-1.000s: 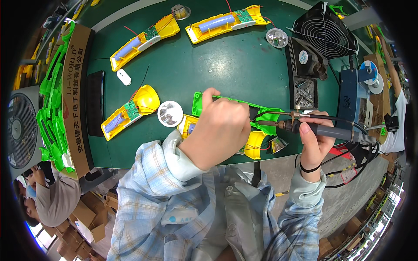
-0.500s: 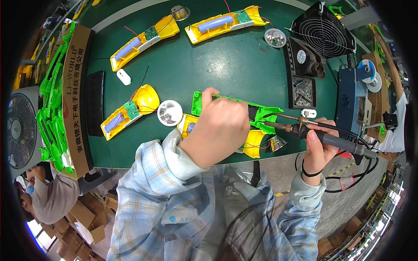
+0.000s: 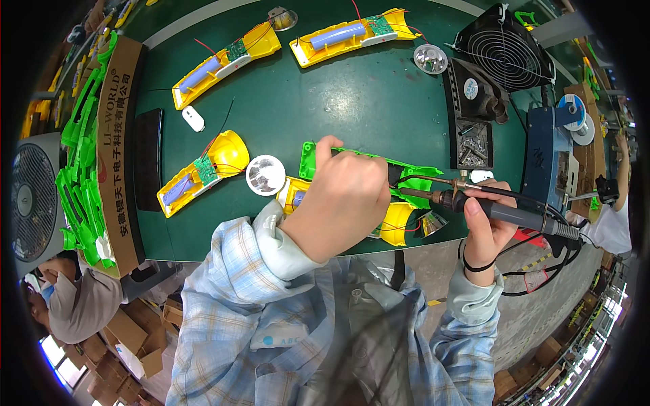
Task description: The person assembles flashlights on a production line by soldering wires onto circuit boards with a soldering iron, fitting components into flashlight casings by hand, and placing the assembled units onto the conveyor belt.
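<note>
left hand (image 3: 349,203): closed around green casing (image 3: 414,172) | casing: near-middle of worktop (image 3: 338,108) | right hand (image 3: 491,223): gripping soldering iron (image 3: 525,216), tip at casing's right part | silver reflector (image 3: 265,175): left of left hand | yellow shell (image 3: 396,225): near side, partly hidden

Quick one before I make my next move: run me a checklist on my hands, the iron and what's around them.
1. Iron held by its handle in the right hand: ok.
2. Green shell steadied by the left hand: ok.
3. Left hand well clear of the iron tip: not ok, they look very close.
4. Tip touching its spot: cannot tell, the left hand hides much of the shell.
5. Black fan running: cannot tell from a still.
6. Wire spool at hand: ok, beside the blue box.
</note>
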Motion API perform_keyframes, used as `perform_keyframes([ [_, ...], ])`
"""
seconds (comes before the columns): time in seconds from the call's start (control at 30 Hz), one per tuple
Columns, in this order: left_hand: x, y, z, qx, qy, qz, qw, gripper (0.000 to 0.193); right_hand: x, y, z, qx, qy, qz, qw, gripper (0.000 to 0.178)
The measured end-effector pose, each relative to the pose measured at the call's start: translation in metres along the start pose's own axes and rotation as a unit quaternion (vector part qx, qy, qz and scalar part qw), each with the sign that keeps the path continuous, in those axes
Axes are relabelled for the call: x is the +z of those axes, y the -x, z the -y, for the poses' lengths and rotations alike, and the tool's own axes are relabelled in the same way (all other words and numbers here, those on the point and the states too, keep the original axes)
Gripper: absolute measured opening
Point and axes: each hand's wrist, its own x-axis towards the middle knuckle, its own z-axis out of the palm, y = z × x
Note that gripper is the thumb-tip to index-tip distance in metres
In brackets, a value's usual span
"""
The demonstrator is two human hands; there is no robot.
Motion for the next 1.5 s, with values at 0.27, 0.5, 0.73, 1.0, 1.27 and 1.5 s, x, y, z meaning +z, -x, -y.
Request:
perform_keyframes([
  [0.27, 0.000, -0.001, 0.000, 0.006, -0.010, 0.001, 1.000, 0.007, 0.000, -0.001, -0.001, -0.001, -0.002, -0.010, 1.000, 0.017],
  [0.5, 0.000, -0.001, 0.001, 0.002, -0.001, 0.007, 1.000, 0.006, -0.001, 0.001, -0.003, 0.003, 0.001, -0.016, 1.000, 0.017],
  [0.73, 0.000, 0.000, 0.001, 0.000, -0.001, 0.014, 1.000, 0.006, 0.000, 0.003, 0.003, 0.099, -0.043, -0.042, 0.993, 0.020],
  [1.0, 0.001, 0.000, 0.002, 0.002, 0.000, 0.005, 1.000, 0.006, -0.002, 0.002, 0.000, 0.082, -0.027, -0.033, 0.996, 0.020],
  [1.27, 0.003, 0.000, 0.003, 0.000, 0.003, -0.004, 1.000, 0.008, -0.008, 0.004, -0.008, 0.053, -0.015, -0.045, 0.997, 0.019],
  [1.5, 0.002, 0.001, 0.003, -0.004, 0.006, -0.007, 1.000, 0.008, -0.010, 0.002, -0.006, -0.032, 0.023, -0.055, 0.998, 0.017],
])
